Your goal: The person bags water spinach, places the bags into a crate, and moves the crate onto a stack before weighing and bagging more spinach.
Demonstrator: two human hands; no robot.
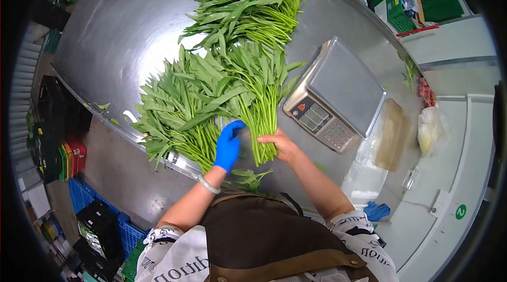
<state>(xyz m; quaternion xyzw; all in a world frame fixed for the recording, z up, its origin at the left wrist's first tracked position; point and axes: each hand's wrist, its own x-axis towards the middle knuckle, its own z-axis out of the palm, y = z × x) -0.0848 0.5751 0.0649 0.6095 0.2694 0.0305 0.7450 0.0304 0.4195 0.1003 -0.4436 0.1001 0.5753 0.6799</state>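
Note:
My right hand (279, 143), bare, is closed around the lower stems of a bunch of water spinach (259, 91), long narrow leaves pointing away from me. My left hand (228, 147), in a blue glove, is just left of those stems with its fingers apart and curved; nothing shows in it. Beside its wrist and fingers lies another pile of water spinach (177, 107), reaching the table's left edge. A third heap (251, 10) rests farther back. Loose leafy sprigs (248, 179) lie close to my apron.
A weighing scale (346, 89) stands right of the bunch on the metal table (105, 33). Farther right are a brownish tray (392, 134), clear plastic sheeting (364, 171) and a crumpled blue glove (376, 210). Crates (100, 229) stand on the floor at the left.

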